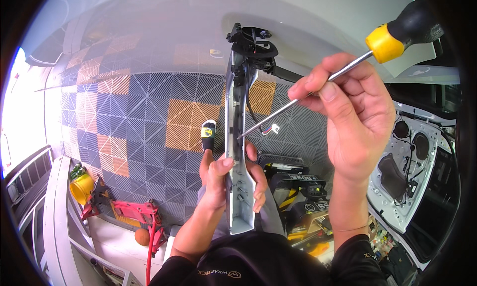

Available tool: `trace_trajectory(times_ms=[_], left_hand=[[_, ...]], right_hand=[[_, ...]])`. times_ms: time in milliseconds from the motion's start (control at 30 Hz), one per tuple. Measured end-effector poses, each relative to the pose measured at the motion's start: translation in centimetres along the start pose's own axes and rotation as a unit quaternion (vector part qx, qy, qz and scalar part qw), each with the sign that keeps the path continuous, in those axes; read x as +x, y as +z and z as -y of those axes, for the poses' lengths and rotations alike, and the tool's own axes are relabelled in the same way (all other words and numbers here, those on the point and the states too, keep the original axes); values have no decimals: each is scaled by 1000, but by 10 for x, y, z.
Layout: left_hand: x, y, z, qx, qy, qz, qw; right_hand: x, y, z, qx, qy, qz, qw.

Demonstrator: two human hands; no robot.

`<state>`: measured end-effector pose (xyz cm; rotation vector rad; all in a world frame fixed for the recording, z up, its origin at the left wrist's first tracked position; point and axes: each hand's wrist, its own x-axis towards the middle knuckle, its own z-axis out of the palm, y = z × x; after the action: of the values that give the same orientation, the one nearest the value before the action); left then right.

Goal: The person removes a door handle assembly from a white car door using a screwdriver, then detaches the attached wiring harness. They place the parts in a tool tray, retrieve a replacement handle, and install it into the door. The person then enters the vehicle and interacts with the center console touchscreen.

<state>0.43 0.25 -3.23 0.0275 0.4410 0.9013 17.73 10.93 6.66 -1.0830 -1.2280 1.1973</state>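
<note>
My left hand [215, 182] grips a long, hollow light-grey trim piece [242, 222], thumb on one side and fingers wrapped round the other. The piece stands lengthwise in front of me, its inner channel with small clips facing up. At its far end sits a black plastic mechanism [253, 50], close to the pale car body panel [164, 37]. My right hand [355, 112] pinches the metal shaft of a screwdriver [385, 43] with a yellow and black handle. The handle points up to the right; the tip reaches into the channel, though whether it touches is unclear.
A thin cable ends in a white connector [275, 129] right of the trim. Black and yellow tool cases [298, 184] stand by my legs. An opened car door [402, 166] is at right. A red floor jack [136, 211] and yellow pot [81, 187] lie left.
</note>
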Motion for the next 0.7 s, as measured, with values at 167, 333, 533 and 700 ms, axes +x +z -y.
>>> trace_trajectory(times_ms=[167,333,533,700], left_hand=[[0,2,0,1,3,-2,1000],[-1,-1,0,-3,-1,-1,1000],[-2,-7,-3,-38,-36,19,998],[-2,-9,-1,-16,-16,23,999]], right_hand=[[-4,2,3,-30,-5,24,999],[-4,5,13,-58,-23,24,998],[-5,1,10,-90,-18,22,995],[5,-26,3,57,-42,-12,997]])
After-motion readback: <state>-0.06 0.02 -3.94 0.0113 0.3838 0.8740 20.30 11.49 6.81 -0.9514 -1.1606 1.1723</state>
